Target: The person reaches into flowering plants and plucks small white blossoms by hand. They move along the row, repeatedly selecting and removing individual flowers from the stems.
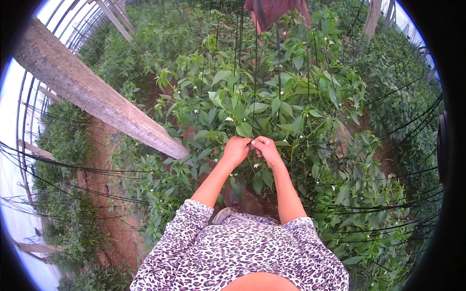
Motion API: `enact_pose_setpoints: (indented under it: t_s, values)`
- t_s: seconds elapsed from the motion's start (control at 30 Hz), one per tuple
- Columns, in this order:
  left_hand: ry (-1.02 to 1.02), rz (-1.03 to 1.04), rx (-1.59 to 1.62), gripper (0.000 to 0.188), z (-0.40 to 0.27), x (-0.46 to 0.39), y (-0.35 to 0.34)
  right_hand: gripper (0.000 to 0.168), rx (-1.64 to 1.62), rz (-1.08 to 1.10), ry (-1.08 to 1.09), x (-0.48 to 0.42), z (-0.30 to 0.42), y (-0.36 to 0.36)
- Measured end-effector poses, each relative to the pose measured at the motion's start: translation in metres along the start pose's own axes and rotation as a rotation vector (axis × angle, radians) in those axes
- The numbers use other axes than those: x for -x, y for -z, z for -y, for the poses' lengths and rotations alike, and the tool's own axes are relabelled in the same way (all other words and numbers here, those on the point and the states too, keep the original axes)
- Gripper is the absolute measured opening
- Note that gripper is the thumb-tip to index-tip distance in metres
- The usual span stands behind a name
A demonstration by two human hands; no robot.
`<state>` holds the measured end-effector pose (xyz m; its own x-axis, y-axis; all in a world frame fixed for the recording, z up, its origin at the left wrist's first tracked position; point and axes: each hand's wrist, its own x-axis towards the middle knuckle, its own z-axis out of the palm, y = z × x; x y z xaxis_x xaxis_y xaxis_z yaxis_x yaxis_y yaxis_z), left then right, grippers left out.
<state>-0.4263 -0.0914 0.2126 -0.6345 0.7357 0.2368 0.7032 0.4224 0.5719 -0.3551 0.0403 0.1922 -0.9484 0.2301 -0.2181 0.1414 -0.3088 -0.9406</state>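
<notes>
My left hand (237, 148) and my right hand (265, 147) meet in front of me among pepper plants (251, 98). Between their fingertips runs a dark string (255, 83), stretching upward past the leaves. Both hands pinch it at about the same spot, the left fingers partly hidden behind the thumb. Green leaves surround the fingers, and a white flower (256, 166) hangs just below them. Another white flower (229, 119) shows above my left hand. Whether a stem is caught in the fingers is too small to tell.
A thick concrete post (105, 98) slants in from the upper left, its lower end near my left hand. Several dark strings (382, 207) cross the plants at both sides. A person in a dark red shirt (278, 14) stands beyond the plants. Bare soil (109, 196) runs along the left.
</notes>
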Motion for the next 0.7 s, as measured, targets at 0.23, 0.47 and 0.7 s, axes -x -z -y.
enact_pose_setpoints:
  t_s: [0.23, 0.47, 0.7]
  values:
    - [0.029, -0.055, -0.091, 0.011, 0.002, -0.002, -0.012, 0.009, 0.162, -0.151, 0.089, -0.012, -0.017, 0.008]
    - [0.265, -0.012, 0.247, 0.011, -0.005, -0.001, -0.011, 0.012, 0.3, -0.131, -0.077, -0.009, -0.04, 0.012]
    - [0.373, -0.034, 0.313, 0.019, 0.024, -0.002, -0.025, 0.016, 0.571, 0.165, -0.163, 0.06, -0.085, 0.061]
